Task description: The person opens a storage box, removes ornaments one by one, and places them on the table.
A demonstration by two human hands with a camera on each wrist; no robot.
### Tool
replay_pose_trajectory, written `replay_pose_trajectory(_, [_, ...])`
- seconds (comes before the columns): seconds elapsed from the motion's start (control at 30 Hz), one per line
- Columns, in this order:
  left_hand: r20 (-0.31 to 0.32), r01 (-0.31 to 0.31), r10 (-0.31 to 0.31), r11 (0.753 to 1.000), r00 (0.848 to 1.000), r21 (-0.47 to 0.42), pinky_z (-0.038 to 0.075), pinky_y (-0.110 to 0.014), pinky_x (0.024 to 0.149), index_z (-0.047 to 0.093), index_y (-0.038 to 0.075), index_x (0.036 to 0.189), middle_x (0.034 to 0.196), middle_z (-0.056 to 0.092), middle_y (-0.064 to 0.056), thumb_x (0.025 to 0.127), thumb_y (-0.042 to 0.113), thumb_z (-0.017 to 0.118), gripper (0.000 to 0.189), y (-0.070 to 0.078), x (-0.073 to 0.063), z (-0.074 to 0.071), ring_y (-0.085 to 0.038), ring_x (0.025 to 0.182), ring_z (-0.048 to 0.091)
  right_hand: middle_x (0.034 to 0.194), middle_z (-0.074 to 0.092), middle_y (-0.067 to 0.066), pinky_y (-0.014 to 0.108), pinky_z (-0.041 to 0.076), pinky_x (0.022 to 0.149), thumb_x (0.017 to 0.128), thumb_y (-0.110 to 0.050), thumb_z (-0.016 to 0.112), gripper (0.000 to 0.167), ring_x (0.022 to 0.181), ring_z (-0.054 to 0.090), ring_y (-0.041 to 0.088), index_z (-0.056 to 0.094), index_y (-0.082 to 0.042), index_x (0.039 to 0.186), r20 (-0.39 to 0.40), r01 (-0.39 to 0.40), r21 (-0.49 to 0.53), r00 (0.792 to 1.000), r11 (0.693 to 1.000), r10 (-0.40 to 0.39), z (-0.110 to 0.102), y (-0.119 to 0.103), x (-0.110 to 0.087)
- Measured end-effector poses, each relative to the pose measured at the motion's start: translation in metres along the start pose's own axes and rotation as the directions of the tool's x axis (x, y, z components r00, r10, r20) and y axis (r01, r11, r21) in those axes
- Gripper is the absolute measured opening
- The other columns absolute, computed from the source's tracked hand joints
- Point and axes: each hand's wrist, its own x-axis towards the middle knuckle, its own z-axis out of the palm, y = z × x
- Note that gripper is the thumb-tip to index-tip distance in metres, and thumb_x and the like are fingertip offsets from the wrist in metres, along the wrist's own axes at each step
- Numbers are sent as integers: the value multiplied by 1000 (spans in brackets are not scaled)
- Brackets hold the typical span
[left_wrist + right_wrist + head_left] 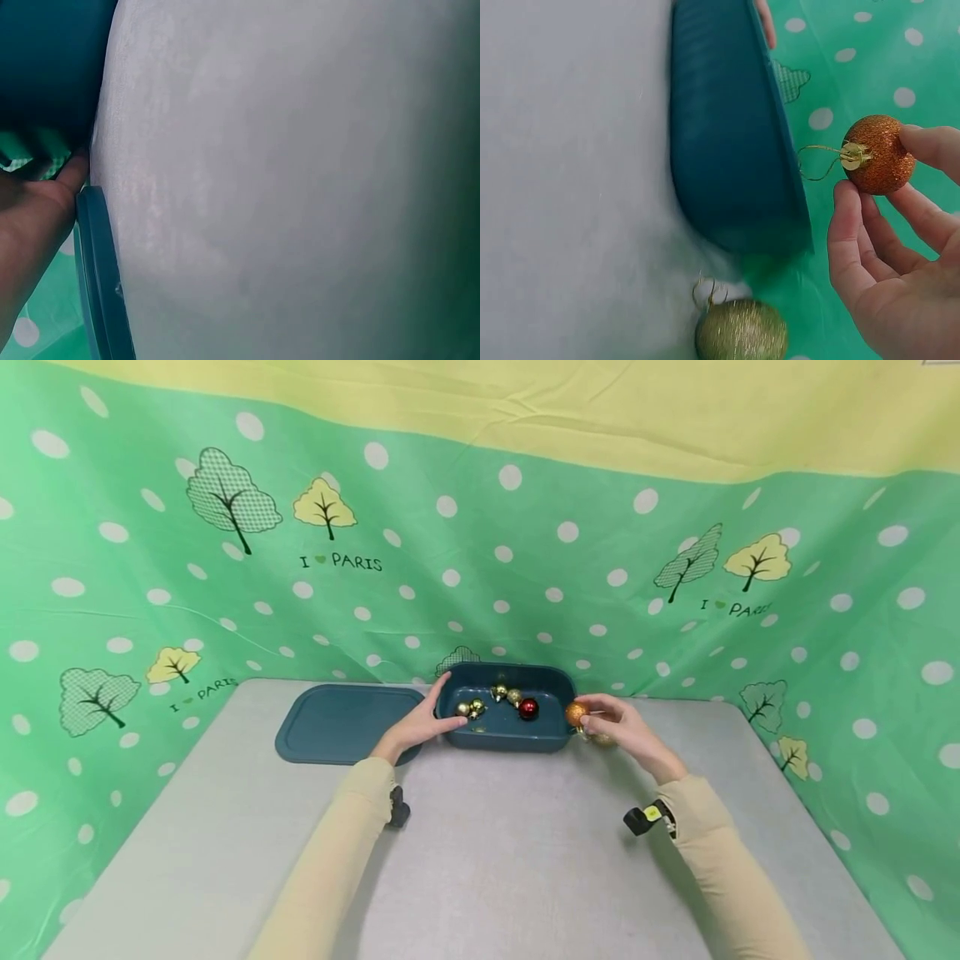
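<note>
My right hand (624, 732) pinches an orange glittery Christmas bauble (885, 154) between thumb and fingertips, its gold cap and string loop pointing toward the box. The bauble is at the right end of a dark teal box (510, 742), level with the rim. Inside the box lie a red bauble (528, 709) and several small gold baubles (501, 692). At the box's left end, my left hand (420, 725) rests with thumb and index finger spread along the rim; its other fingers are mostly hidden. Below my right hand, a gold glittery bauble (742, 331) sits on the table.
A flat teal lid (341, 722) lies on the grey table (510, 843) left of the box, partly under my left wrist. Behind the table hangs a green cloth (480, 585) with white dots and printed trees.
</note>
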Motion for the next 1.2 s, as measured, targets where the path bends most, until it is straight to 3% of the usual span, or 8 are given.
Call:
replay_pose_trajectory(0.2, [5, -5, 5, 1000, 1000, -3, 19, -65, 106, -3, 37, 155, 161, -4, -8, 90, 40, 69, 97, -2, 1, -1, -40, 144, 5, 122, 57, 23, 39, 53, 81, 95, -10, 62, 42, 92, 61, 13, 53, 7, 132, -1, -27, -22, 1000, 999, 26, -13, 4, -5])
replay_pose_trajectory(0.5, [5, -6, 6, 1000, 1000, -5, 20, -65, 106, -2, 35, 156, 161, -4, -7, 89, 41, 69, 98, -3, 2, 0, -39, 144, 5, 124, 55, 25, 35, 50, 79, 95, -16, 62, 46, 95, 60, 17, 51, 3, 135, -31, -93, -95, 995, 991, 90, -32, 8, -16])
replay_pose_trajectory(0.73, [19, -2, 2, 1000, 1000, -14, 18, -65, 106, -4, 35, 156, 161, -6, -7, 90, 40, 68, 97, -4, 2, -1, -40, 144, 2, 124, 54, 28, 34, 53, 82, 96, -12, 61, 43, 93, 61, 11, 51, 8, 133, -49, -63, -109, 997, 992, 58, -46, 17, -23])
replay_pose_trajectory(0.8, [29, 4, -3, 1000, 1000, -17, 17, -66, 106, -6, 32, 156, 161, -7, -9, 92, 37, 67, 97, 0, 1, -2, -41, 143, 1, 124, 53, 30, 32, 53, 82, 96, -11, 61, 43, 93, 60, 9, 50, 10, 133, -52, -56, -107, 997, 993, 50, -49, 20, -26])
replay_pose_trajectory(1.03, [57, 8, -7, 1000, 998, -16, 20, -65, 105, -4, 18, 157, 160, -6, -17, 95, 28, 65, 94, 34, -20, -6, -45, 142, 4, 126, 49, 36, 32, 52, 83, 96, -8, 59, 46, 93, 59, 6, 44, 15, 134, -73, -56, -98, 996, 994, 49, -62, 27, -35])
replay_pose_trajectory(1.2, [18, 2, -2, 1000, 1000, -24, 19, -64, 106, -3, 34, 156, 161, -4, -9, 90, 41, 68, 97, 7, -5, -2, -40, 144, 4, 131, 44, 37, 33, 51, 88, 98, -8, 56, 48, 95, 58, 2, 40, 16, 136, -82, -97, -83, 993, 992, 90, -70, 35, -39])
